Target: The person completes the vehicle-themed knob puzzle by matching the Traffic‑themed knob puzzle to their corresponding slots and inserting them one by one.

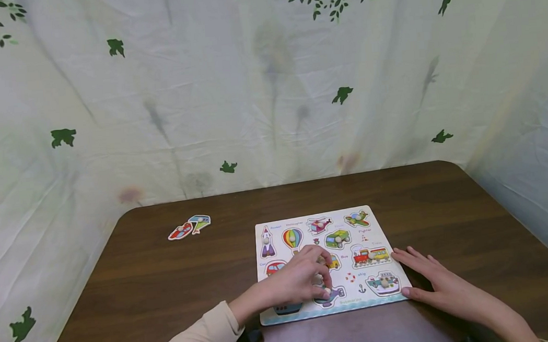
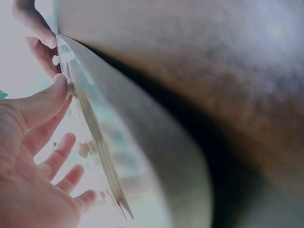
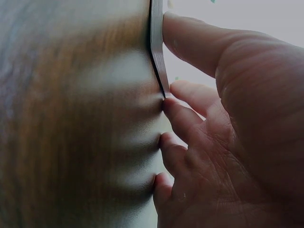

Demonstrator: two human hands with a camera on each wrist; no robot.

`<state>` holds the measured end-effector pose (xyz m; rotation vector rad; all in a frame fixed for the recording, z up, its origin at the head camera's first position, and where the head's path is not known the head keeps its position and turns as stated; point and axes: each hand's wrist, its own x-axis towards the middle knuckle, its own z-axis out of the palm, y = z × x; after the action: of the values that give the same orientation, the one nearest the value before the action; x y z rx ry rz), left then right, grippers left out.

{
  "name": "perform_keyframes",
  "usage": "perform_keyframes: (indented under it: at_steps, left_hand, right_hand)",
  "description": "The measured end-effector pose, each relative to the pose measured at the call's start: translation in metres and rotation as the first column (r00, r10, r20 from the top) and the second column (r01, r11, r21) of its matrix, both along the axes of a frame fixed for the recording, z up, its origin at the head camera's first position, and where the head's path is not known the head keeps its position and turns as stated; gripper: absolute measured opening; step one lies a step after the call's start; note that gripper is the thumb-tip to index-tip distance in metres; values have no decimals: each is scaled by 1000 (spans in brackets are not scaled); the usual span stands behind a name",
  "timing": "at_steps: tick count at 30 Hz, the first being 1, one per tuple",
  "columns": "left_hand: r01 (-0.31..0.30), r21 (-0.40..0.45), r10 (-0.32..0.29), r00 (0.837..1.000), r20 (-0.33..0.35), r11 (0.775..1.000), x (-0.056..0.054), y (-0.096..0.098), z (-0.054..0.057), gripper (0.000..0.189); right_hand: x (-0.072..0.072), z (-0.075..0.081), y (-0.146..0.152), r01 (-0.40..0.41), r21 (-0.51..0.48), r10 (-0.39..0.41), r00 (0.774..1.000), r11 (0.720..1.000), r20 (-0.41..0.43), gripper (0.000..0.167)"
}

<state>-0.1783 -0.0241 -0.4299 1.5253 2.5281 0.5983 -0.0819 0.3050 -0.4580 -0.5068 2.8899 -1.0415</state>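
In the head view a white peg puzzle board (image 1: 311, 313) with pictures of vehicles lies on the table. My left hand (image 1: 299, 276) reaches over its lower middle, pinching the small knob (image 2: 70, 90) of the submarine piece (image 1: 339, 293) between thumb and index finger. The piece lies at the submarine picture; whether it sits fully in its recess I cannot tell. My right hand (image 1: 438, 281) rests at the board's right edge with fingers extended, thumb touching the lower right corner. In the right wrist view its other fingertips (image 3: 171, 107) touch the board's edge and the table.
Two loose puzzle pieces, one red (image 1: 181, 231) and one blue and green (image 1: 199, 222), lie touching on the table's far left. On the board are a train (image 1: 371, 257), a ship (image 1: 383, 283), a truck (image 1: 338, 239) and several others. A leaf-patterned curtain (image 1: 269, 87) hangs behind the table.
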Motion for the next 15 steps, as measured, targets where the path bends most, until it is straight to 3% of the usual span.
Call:
perform_keyframes:
  at_steps: [9,15]
  left_hand:
    - [8,19,-9,997,76,1000,-2,-1,-2,10]
    - [4,74,-10,996,87,997,-1,-11,1,14]
  right_hand:
    - [0,1,0,-10,3,10,999,1000,-33,69]
    - [1,1,0,-21,-16,21,1000,1000,-24,69]
